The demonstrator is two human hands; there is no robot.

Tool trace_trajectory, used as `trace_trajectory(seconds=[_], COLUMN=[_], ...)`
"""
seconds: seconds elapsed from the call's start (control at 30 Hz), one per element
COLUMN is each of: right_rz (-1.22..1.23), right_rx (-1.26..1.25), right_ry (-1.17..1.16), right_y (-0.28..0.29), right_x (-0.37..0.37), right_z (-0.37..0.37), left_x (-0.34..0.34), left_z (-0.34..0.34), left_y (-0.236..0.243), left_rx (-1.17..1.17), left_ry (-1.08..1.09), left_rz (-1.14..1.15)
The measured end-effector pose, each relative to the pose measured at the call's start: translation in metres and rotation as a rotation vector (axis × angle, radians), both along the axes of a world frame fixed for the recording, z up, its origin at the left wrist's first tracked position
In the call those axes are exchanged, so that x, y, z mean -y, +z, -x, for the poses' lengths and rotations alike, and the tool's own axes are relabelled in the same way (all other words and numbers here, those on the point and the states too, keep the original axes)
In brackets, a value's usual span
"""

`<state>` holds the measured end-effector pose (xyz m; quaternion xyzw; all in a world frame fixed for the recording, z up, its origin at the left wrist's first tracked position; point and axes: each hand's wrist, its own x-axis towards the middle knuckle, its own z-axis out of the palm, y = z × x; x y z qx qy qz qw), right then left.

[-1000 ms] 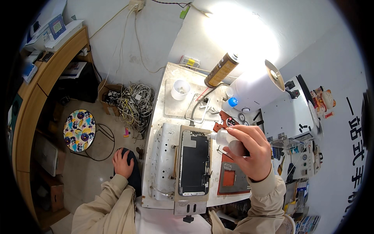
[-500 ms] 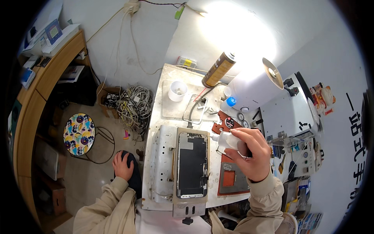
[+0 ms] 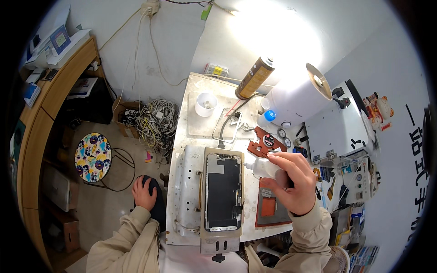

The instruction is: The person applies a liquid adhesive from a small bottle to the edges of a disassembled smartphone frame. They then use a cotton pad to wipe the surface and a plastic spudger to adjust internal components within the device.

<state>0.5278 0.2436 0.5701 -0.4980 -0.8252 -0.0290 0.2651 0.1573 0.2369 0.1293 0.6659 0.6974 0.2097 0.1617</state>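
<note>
My right hand (image 3: 297, 184) is closed round a small translucent squeeze bottle (image 3: 266, 168), tilted so its thin nozzle points left. The nozzle tip is at the upper right edge of a phone screen assembly (image 3: 223, 193); whether it touches I cannot tell. That screen lies dark back side up on a metal-framed holder (image 3: 221, 245), its small silver parts along the top and right. Away to the left, my left hand (image 3: 145, 193) rests with fingers spread on my dark-clothed knee (image 3: 157, 207), holding nothing.
A white cup (image 3: 206, 104), a tall spray can (image 3: 255, 78) and a blue-capped bottle (image 3: 267, 117) stand on the far part of the workbench (image 3: 182, 136). Right of the holder lies a red and grey mat (image 3: 272, 218). A patterned stool (image 3: 93, 157) and tangled cables (image 3: 159, 127) are at left.
My right hand and the squeeze bottle have shifted very slightly downward, the nozzle staying by the screen's upper right edge. My left hand has stayed put; the view has moved a little.
</note>
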Motion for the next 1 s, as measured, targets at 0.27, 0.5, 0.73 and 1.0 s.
trace_trajectory(seconds=[0.27,0.5,0.73,1.0], right_rz=[-0.011,-0.021,-0.010,-0.011], right_rx=[0.015,0.014,0.003,-0.007], right_ry=[-0.010,-0.013,-0.021,-0.001], right_y=[-0.0007,-0.0014,-0.0022,-0.0041], right_x=[-0.0033,-0.0030,-0.0031,-0.0058], right_z=[0.0028,0.0023,0.0047,0.0076], left_x=[0.0002,0.0007,0.0005,0.0005], left_z=[0.0002,0.0007,0.0008,0.0018], left_y=[0.0005,-0.0023,-0.0023,-0.0064], left_rx=[0.010,0.010,0.006,-0.008], left_ry=[-0.001,-0.003,-0.005,-0.003], left_rz=[-0.013,-0.017,-0.033,-0.032])
